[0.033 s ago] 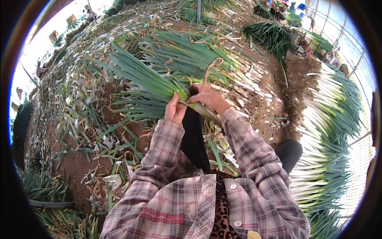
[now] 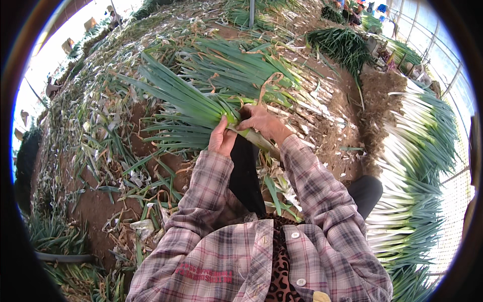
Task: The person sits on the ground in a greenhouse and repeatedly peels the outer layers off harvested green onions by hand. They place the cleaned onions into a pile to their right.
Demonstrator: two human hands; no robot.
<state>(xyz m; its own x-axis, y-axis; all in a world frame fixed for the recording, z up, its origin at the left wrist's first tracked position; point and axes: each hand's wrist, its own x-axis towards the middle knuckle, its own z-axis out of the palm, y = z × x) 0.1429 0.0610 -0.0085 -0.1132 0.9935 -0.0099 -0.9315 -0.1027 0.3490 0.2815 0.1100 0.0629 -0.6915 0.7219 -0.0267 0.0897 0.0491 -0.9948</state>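
A long green onion (image 2: 193, 99) lies across in front of me, its leaves fanned to the far left and its pale shaft pointing to the near right. My left hand (image 2: 221, 140) is closed on its neck, where the leaves split. Just to the right, my right hand (image 2: 265, 124) closes over the upper shaft, with its thumb and fingers pinching the outer skin. A dry brown strip of leaf (image 2: 266, 86) curls up beside those fingers. The root end is partly hidden by my right wrist and sleeve. Beyond my hands lies a pile of untrimmed green onions (image 2: 236, 65).
Along the right lies a long row of green onions (image 2: 402, 166) with white shafts, beside a ridge of soil (image 2: 380, 105). Leaf scraps (image 2: 115, 136) litter the ground on the left. A dark green bundle (image 2: 342, 48) sits far right. Other people (image 2: 354, 14) are in the distance.
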